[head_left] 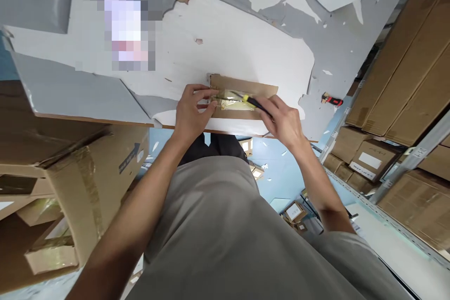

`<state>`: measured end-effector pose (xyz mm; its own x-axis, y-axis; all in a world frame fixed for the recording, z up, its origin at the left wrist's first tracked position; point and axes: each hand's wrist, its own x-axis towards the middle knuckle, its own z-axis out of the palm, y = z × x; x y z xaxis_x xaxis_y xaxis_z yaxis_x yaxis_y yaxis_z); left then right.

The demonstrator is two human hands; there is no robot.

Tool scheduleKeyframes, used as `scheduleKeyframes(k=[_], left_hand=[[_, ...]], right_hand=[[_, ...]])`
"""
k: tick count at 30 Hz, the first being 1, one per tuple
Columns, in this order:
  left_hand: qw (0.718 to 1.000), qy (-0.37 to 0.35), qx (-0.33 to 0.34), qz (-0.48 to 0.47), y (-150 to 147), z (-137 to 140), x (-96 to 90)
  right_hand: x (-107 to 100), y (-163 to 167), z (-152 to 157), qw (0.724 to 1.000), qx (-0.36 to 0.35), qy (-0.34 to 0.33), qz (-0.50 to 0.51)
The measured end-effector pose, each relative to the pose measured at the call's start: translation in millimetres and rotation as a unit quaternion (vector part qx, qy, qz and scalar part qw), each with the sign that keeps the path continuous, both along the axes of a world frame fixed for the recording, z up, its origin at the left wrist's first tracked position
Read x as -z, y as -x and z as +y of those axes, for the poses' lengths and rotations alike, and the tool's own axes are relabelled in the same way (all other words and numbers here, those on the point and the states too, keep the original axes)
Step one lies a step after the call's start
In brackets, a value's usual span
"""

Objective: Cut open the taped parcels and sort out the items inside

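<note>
A flat piece of brown cardboard point(246, 83) lies near the table's front edge, with shiny clear tape point(232, 103) over its middle. My left hand point(193, 110) has its thumb and fingers closed on the cardboard's left end. In my right hand point(284, 119) is a slim black-and-yellow utility knife point(250, 101), fingers wrapped round its handle. The knife points left, its thin front part over the tape; whether the blade touches it I cannot tell.
A red-and-black cutter point(332, 99) lies on the table's right side. The table point(239, 33) has a torn white covering. A large open carton point(105, 187) stands at left, boxes point(404, 65) fill shelving at right. A blurred patch point(126, 23) covers the upper left.
</note>
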<state>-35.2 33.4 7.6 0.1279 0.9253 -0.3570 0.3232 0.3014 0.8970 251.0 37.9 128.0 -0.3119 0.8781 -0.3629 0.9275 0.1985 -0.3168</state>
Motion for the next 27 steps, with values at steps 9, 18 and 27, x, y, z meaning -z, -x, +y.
scheduleKeyframes(k=[9,18,27], left_hand=[[0.999,0.013,-0.032,-0.040,-8,-3,5.2],[0.998,0.022,-0.014,-0.060,-3,1,2.4],[0.998,0.010,-0.011,-0.062,-2,1,8.4]], right_hand=[[-8,40,34,0.969,-0.138,0.118,-0.166],[-11,52,30,0.949,-0.181,0.131,-0.223],[-15,56,32,0.956,-0.171,0.111,-0.212]])
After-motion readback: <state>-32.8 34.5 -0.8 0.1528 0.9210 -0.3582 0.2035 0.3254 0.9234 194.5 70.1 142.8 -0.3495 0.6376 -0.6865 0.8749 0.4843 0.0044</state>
